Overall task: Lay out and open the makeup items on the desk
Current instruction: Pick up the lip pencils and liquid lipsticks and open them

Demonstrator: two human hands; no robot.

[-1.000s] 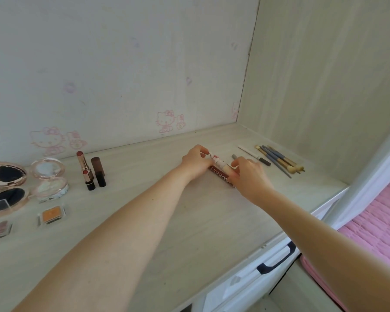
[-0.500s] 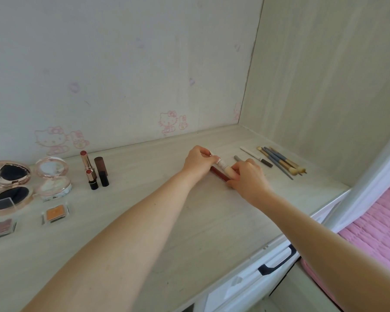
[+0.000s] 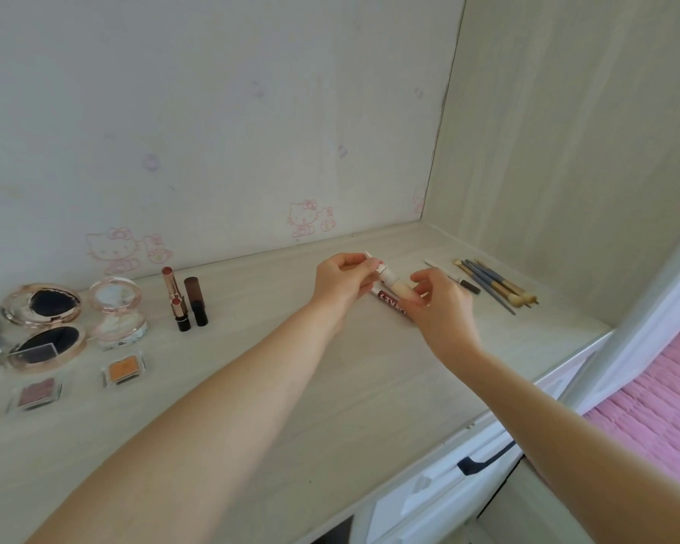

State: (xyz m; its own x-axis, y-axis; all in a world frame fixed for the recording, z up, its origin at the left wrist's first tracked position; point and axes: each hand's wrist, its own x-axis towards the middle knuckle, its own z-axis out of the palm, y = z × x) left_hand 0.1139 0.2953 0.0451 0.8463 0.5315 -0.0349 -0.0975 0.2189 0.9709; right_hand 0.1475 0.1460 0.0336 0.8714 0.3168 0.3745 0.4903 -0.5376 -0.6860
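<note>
beige tube (image 3: 394,283) gripped between both hands, above desk (image 3: 330,386)

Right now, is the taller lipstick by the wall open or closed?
Open: the lipstick stands upright with its reddish bullet exposed and no cap on top.

Beige tube (image 3: 395,283), tilted, above desk (image 3: 330,371)

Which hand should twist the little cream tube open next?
Probably the left hand. It already grips the tube's white cap end, while the right hand pinches the cream tube at its lower body above the desk, so the right can steady it while the left turns the cap.
</note>
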